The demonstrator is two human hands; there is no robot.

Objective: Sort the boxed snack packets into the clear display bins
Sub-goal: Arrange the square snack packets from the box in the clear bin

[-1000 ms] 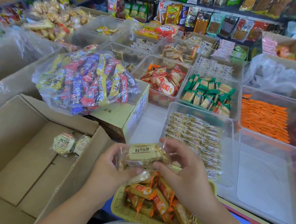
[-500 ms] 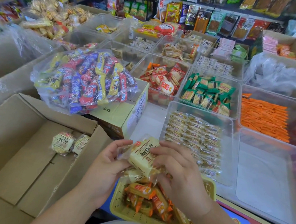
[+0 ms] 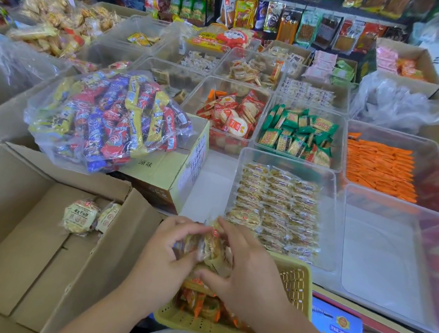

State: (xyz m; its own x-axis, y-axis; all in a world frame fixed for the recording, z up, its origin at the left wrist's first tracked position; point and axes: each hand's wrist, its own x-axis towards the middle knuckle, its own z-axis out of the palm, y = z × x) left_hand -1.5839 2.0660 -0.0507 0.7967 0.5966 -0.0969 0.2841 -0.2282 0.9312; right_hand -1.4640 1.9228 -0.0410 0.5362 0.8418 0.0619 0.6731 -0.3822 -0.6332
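Observation:
Both hands meet over a yellow basket (image 3: 295,279) at the bottom centre. My left hand (image 3: 163,255) and my right hand (image 3: 245,274) grip a pale yellow snack packet (image 3: 210,247) between them, its face mostly hidden by fingers. Orange packets (image 3: 201,305) lie in the basket below. Two more pale yellow packets (image 3: 79,216) rest in the open cardboard box (image 3: 20,206) to the left. Just beyond my hands stands a clear bin (image 3: 329,187) with rows of similar small packets.
An empty clear bin (image 3: 386,264) sits at the right, a bin of orange packets (image 3: 381,169) behind it. A big bag of mixed colourful snacks (image 3: 109,119) lies on a closed carton (image 3: 172,174). More filled bins and shelves stand behind.
The packet has been turned and lowered toward the basket, and both hands have closed more tightly around it, covering its printed face.

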